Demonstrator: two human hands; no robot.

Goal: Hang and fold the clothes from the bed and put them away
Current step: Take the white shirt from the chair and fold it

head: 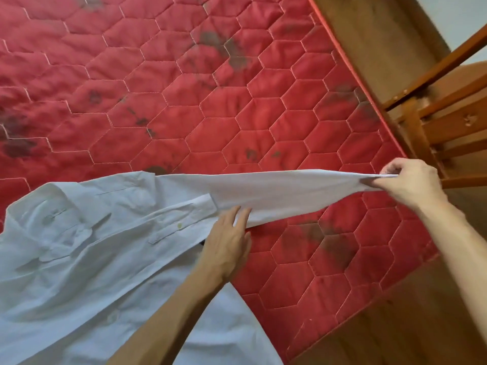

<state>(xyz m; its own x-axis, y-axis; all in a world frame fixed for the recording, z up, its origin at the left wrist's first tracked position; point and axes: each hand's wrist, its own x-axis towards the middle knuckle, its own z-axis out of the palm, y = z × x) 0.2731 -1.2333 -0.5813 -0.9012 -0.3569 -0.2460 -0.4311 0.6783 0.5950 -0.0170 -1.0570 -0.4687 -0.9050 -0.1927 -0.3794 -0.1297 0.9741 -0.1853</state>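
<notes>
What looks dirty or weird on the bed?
The red mattress has dark blotchy stains scattered over it, the biggest near the top and below the stretched sleeve. The white shirt has one small yellowish spot on its front strip.

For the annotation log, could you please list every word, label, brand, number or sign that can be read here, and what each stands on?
No text can be read anywhere in this view.
Pale blue shirt: only buttons, seams and a small yellowish spot; no label in view.
Red quilted mattress: only hexagon stitching and dark stains.
Wooden chair: no marking visible.
</notes>
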